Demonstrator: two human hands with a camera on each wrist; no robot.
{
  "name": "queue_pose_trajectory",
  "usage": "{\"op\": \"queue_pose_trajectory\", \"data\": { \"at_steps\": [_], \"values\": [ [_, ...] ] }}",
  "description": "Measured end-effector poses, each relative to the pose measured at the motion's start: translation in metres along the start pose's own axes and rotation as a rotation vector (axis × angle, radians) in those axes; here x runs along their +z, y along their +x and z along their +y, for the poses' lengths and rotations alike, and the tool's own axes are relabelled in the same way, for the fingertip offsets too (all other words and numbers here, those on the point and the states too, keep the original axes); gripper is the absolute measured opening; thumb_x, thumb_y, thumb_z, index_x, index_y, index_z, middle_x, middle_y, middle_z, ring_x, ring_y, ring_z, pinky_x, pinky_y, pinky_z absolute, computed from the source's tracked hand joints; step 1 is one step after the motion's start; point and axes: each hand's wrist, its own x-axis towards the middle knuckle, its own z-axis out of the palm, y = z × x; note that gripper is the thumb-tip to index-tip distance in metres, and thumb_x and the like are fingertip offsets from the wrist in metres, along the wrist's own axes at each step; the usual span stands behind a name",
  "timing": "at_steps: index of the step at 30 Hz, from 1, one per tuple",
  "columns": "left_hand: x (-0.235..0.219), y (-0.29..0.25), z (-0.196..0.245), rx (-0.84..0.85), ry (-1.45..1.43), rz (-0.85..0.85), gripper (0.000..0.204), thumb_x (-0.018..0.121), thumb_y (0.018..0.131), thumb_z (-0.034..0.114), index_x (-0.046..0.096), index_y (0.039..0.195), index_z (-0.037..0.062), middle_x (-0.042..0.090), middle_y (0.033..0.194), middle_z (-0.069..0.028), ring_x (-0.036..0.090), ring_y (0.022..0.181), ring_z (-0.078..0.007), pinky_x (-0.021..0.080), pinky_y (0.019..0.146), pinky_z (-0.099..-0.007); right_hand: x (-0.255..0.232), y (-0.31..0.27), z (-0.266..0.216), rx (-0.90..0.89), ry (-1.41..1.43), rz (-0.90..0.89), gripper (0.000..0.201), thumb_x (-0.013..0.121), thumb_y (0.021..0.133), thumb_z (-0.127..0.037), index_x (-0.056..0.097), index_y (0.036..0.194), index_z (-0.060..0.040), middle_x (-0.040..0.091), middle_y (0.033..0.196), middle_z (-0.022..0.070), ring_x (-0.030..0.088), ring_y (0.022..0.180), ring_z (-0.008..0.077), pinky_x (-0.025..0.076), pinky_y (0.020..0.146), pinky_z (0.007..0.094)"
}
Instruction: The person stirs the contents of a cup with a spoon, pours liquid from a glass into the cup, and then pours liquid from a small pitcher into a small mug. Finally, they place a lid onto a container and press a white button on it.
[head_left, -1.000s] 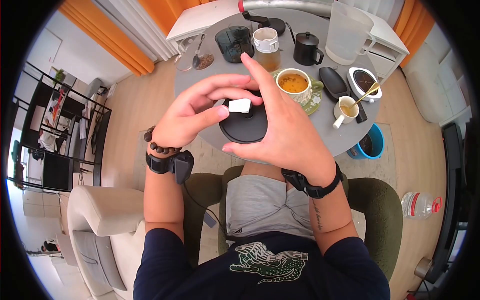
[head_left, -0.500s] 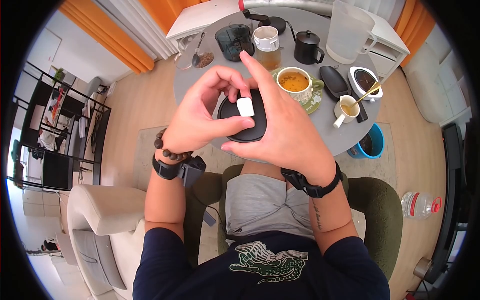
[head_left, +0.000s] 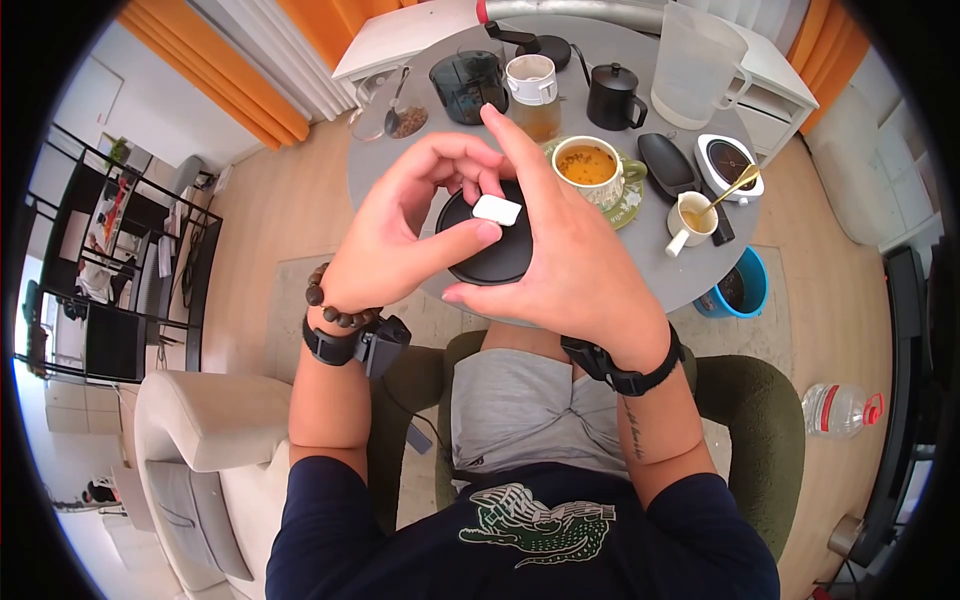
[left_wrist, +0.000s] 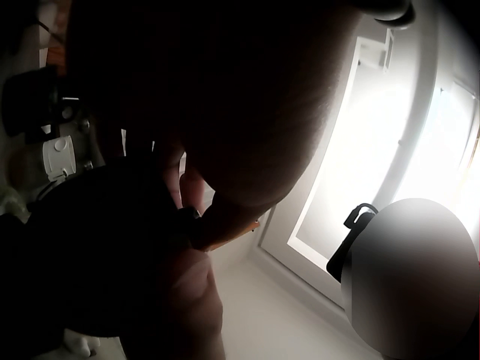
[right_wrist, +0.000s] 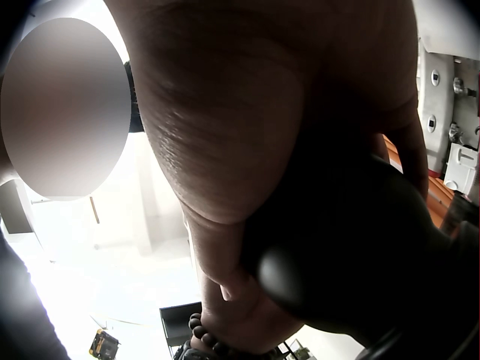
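Between the left thumb and fingers, the left hand (head_left: 400,225) pinches a small white piece (head_left: 497,210) above a round black object (head_left: 485,258). Around the right side of that black object curves the right hand (head_left: 580,235), its thumb at the near edge and its index finger pointing up and away. Both wrist views are dark: the left hand (left_wrist: 225,112) and the right hand (right_wrist: 225,120) each show beside a large black shape, and the white piece cannot be made out there.
On the grey round table (head_left: 655,265) stand a cup of amber liquid (head_left: 588,165), a small white pitcher with a gold spoon (head_left: 692,222), a white scale (head_left: 729,165), a black lidded pot (head_left: 614,97), a clear jug (head_left: 695,70) and a dark container (head_left: 468,88). A blue bin (head_left: 740,285) is below.
The left hand has shifted slightly inward and lower, its fingers more curled. The white piece has turned between them and lies tilted sideways. The right hand is nearly still.
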Motion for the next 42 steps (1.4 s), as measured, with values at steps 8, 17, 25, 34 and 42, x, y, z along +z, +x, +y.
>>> {"op": "queue_pose_trajectory", "data": {
  "at_steps": [8, 17, 25, 34, 42],
  "values": [
    [0.03, 0.003, -0.007, 0.031, 0.242, 0.342, 0.038, 0.086, 0.088, 0.003, 0.066, 0.12, 0.0062, 0.063, 0.109, 0.0017, 0.056, 0.1, -0.0098, 0.049, 0.094, -0.0287, -0.001, 0.004, -0.005, 0.013, -0.04, -0.002, 0.125, 0.097, 0.071, -0.027, 0.033, 0.177, -0.0034, 0.071, 0.138, 0.0216, 0.071, 0.126, 0.0398, 0.059, 0.105, 0.0477],
    [0.026, 0.018, -0.005, 0.124, 0.372, 0.317, 0.039, 0.082, 0.093, 0.007, 0.068, 0.129, 0.0028, 0.071, 0.116, -0.0037, 0.064, 0.104, -0.0162, 0.053, 0.098, -0.0332, -0.01, 0.016, 0.0, -0.049, -0.162, -0.034, 0.128, 0.097, 0.071, -0.024, 0.03, 0.178, -0.0029, 0.074, 0.135, 0.0203, 0.074, 0.122, 0.0391, 0.061, 0.1, 0.0471],
    [0.029, 0.017, 0.01, 0.025, 0.292, 0.154, 0.045, 0.074, 0.1, 0.001, 0.061, 0.144, 0.0015, 0.072, 0.134, -0.0054, 0.067, 0.119, -0.0134, 0.055, 0.099, -0.03, -0.015, 0.011, 0.008, 0.06, 0.057, -0.088, 0.139, 0.1, 0.07, -0.02, 0.019, 0.182, -0.0096, 0.064, 0.154, 0.0239, 0.067, 0.142, 0.0362, 0.055, 0.115, 0.0436],
    [0.016, 0.011, 0.001, 0.056, 0.13, 0.091, 0.05, 0.073, 0.107, 0.002, 0.058, 0.155, 0.0024, 0.074, 0.14, -0.0091, 0.068, 0.129, -0.0142, 0.056, 0.106, -0.0306, -0.005, -0.001, 0.027, 0.149, 0.411, -0.074, 0.143, 0.105, 0.074, -0.014, 0.011, 0.183, -0.0089, 0.053, 0.161, 0.0239, 0.062, 0.144, 0.0314, 0.056, 0.116, 0.0437],
    [-0.013, 0.011, -0.009, 0.115, -0.13, -0.156, 0.048, 0.067, 0.114, 0.008, 0.058, 0.16, 0.0018, 0.071, 0.149, -0.0118, 0.066, 0.141, -0.0196, 0.052, 0.122, -0.0364, 0.021, -0.013, 0.028, 0.209, 0.589, 0.061, 0.115, 0.1, 0.082, -0.014, 0.029, 0.171, -0.0022, 0.053, 0.155, 0.0152, 0.06, 0.14, 0.0243, 0.055, 0.116, 0.04]
  ]
}}
